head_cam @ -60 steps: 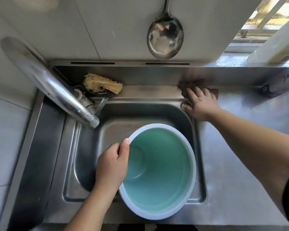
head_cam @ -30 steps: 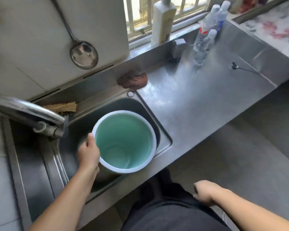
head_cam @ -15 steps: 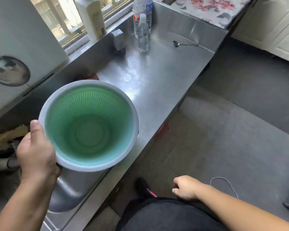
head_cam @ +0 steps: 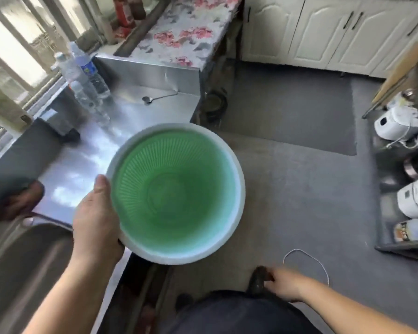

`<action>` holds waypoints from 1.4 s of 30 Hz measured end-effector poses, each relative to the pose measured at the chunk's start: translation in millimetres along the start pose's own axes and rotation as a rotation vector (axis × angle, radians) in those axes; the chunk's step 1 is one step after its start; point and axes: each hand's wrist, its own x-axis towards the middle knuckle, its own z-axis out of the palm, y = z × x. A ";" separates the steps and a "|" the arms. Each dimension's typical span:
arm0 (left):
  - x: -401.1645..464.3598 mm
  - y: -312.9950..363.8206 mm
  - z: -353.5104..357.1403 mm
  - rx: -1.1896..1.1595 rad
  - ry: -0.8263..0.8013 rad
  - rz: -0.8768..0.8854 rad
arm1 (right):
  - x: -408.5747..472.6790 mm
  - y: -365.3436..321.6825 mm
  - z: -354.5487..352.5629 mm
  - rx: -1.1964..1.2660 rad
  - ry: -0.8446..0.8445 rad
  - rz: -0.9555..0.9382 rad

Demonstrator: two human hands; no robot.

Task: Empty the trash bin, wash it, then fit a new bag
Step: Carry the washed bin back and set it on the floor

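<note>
One bin (head_cam: 176, 196) – two hands (head_cam: 95, 222) – three bottles (head_cam: 82, 75) – one spoon (head_cam: 158, 97).

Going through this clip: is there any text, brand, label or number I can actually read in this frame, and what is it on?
None can be read.
Blue label on the tall water bottle: print too blurred.
Pale bottle by the window: label too blurred.
Red bottles at the top: motion-blurred.
Package on the right-hand rack: coloured print, unreadable.
Green bin in the left hand: no marking visible.
</note>
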 end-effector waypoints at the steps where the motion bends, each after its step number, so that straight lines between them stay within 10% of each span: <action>1: -9.2 0.6 20.7 0.021 -0.041 -0.032 | -3.9 23.0 -2.8 0.049 -0.006 0.028; 12: -25.8 -45.7 207.8 0.272 -0.123 -0.328 | -39.3 239.3 -0.5 0.339 0.045 0.411; 32: 163.3 17.3 437.3 0.391 -0.278 -0.363 | 97.5 195.7 -280.6 0.738 0.264 0.324; 42: 199.3 66.8 577.9 0.406 -0.364 -0.316 | 95.5 289.0 -291.8 0.782 0.135 0.585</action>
